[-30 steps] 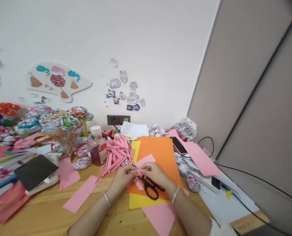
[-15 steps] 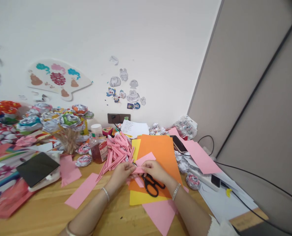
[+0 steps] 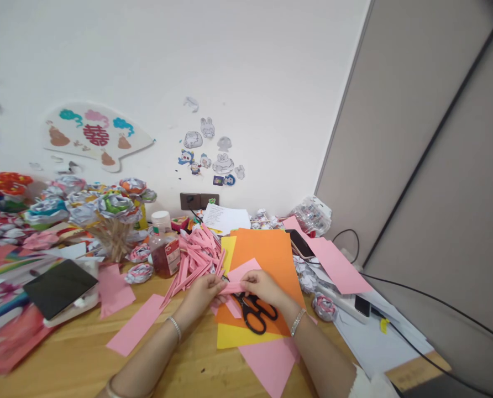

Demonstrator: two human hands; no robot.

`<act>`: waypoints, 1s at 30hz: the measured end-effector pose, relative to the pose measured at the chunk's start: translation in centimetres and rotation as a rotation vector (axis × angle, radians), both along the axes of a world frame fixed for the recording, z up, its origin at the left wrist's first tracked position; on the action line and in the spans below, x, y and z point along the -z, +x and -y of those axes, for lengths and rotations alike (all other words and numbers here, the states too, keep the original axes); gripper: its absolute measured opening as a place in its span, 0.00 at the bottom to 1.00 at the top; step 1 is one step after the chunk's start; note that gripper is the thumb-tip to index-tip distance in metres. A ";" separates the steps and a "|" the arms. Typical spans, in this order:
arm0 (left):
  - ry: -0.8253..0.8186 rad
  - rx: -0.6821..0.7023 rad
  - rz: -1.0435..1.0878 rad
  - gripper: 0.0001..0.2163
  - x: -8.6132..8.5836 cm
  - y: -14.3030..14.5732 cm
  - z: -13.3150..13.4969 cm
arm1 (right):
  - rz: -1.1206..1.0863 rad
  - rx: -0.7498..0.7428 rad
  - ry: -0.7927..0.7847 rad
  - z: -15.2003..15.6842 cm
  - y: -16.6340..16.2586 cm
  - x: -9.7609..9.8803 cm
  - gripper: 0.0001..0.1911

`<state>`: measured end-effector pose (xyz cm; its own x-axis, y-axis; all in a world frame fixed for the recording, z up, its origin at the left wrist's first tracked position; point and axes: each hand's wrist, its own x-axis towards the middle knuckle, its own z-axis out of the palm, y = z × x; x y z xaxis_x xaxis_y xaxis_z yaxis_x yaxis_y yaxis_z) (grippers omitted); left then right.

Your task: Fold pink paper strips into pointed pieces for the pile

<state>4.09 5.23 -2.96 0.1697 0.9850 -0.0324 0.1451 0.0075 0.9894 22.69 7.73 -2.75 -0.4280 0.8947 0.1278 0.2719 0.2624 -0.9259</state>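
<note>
Between my two hands a narrow strip of pink paper point(image 3: 232, 287) is stretched, apparently folded. My left hand point(image 3: 207, 290) pinches its left end, and my right hand point(image 3: 262, 284) pinches the right end. Just below the right hand, black-handled scissors point(image 3: 255, 320) lie on a stack of orange paper point(image 3: 267, 246) and yellow paper point(image 3: 230, 337); their blades are partly hidden. Another pink piece point(image 3: 246, 267) lies on the orange sheets behind the strip. To the left of my left hand is a heap of folded pink strips point(image 3: 199, 251).
A bottle point(image 3: 164, 257) stands left of the heap, near paper flowers on sticks point(image 3: 116, 210) and a tablet point(image 3: 59, 288). Loose pink paper point(image 3: 136, 326) lies in front. On the right are a phone point(image 3: 301, 243), a power strip point(image 3: 346, 303), cables and white sheets point(image 3: 387, 342).
My hands have drawn slightly apart, so a longer stretch of the pink strip shows between them. The whole view has shifted a little.
</note>
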 end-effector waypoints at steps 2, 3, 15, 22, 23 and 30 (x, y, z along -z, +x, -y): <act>0.001 0.010 -0.016 0.15 -0.1 0.0 0.0 | 0.011 0.005 0.002 0.1 0.0 -0.1 0.05; 0.003 0.015 -0.022 0.15 -0.2 0.0 0.1 | 0.017 0.008 0.006 0.1 0.0 -0.2 0.05; 0.008 0.024 -0.025 0.15 -0.7 0.2 0.5 | 0.036 0.066 0.017 0.4 0.3 -0.9 0.07; 0.008 0.037 -0.027 0.15 -0.7 0.1 0.4 | 0.004 0.030 -0.027 -0.1 0.4 -0.4 0.07; 0.011 0.038 -0.024 0.15 -0.7 0.0 0.4 | -0.002 0.035 -0.029 -0.1 0.4 -0.5 0.06; 0.039 0.029 -0.019 0.13 -0.4 -0.2 0.2 | -0.034 0.068 -0.019 0.1 0.7 -0.6 0.07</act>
<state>3.94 4.99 -2.54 0.1978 0.9802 0.0022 0.1636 -0.0352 0.9859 23.40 7.67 -2.11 -0.3618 0.9240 0.1238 0.2564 0.2263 -0.9397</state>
